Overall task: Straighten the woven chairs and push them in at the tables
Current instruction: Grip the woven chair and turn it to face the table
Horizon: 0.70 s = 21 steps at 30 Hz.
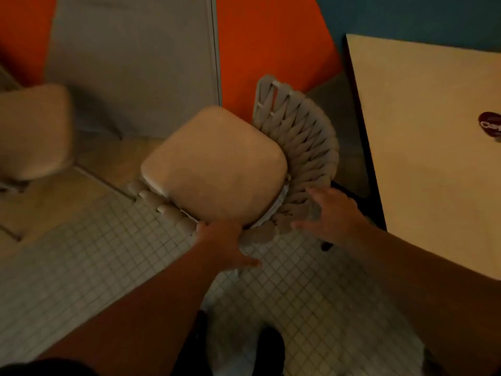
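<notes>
A woven chair (298,137) with a beige seat cushion (214,166) stands in the middle of the head view, turned at an angle. Its curved woven back faces the table (423,164) on the right. My left hand (222,240) holds the woven rim at the near edge of the seat, with the fingers hidden under the cushion edge and the thumb sticking out. My right hand (333,213) is spread flat with straight fingers against the lower end of the woven back.
A second beige-cushioned chair (32,131) stands at the left edge. A dark red round sticker (489,127) lies on the cream tabletop. An orange wall (271,50) and a grey panel (135,58) are behind. The floor is small white tiles (95,261), with my shoes at the bottom.
</notes>
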Motion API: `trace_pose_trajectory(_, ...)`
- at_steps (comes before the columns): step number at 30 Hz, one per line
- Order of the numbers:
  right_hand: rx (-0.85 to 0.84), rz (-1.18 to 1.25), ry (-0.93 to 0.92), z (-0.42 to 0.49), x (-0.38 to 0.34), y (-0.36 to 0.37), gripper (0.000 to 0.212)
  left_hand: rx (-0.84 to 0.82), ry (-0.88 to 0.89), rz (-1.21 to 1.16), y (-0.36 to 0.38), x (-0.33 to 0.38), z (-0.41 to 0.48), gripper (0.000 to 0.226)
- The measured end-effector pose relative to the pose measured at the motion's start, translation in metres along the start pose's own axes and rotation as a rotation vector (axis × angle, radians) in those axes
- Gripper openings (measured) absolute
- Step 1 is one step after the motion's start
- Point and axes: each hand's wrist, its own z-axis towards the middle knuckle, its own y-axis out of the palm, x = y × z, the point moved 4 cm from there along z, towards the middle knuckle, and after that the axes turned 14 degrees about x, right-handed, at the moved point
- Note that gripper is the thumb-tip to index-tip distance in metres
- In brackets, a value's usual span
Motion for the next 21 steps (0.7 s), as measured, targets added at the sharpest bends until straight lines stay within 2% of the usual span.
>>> trace_pose_trajectory(2,-0.014,-0.04,-0.068,0.006,0.003,0.003,0.122,0.06,-0.045,0.073,0.007,0.004,0.011,0.06)
trace_pose_trajectory(4,-0.042,-0.087,-0.104,0.015,0.008,0.006,0.136,0.057,-0.037,0.126,0.01,0.004,0.022,0.042)
trace_pose_trajectory(7,-0.046,-0.169,-0.127,0.036,0.016,0.012,0.143,-0.001,-0.002,0.092,0.015,0.003,0.031,0.038)
trace_pose_trajectory(13,-0.131,-0.334,-0.23,0.077,0.03,0.02,0.159,0.074,0.014,0.079,0.026,-0.004,0.035,0.034)
trace_pose_trajectory(15,-0.213,-0.454,-0.279,0.084,0.032,0.028,0.152,0.111,0.034,0.087,0.029,-0.007,0.037,0.032)
trace_pose_trajectory(18,-0.155,-0.499,-0.292,0.09,0.03,0.038,0.116,0.143,0.072,0.094,0.029,-0.01,0.037,0.032)
trace_pose_trajectory(21,-0.143,-0.459,-0.266,0.084,0.027,0.042,0.111,0.136,0.126,0.108,0.029,-0.014,0.034,0.034)
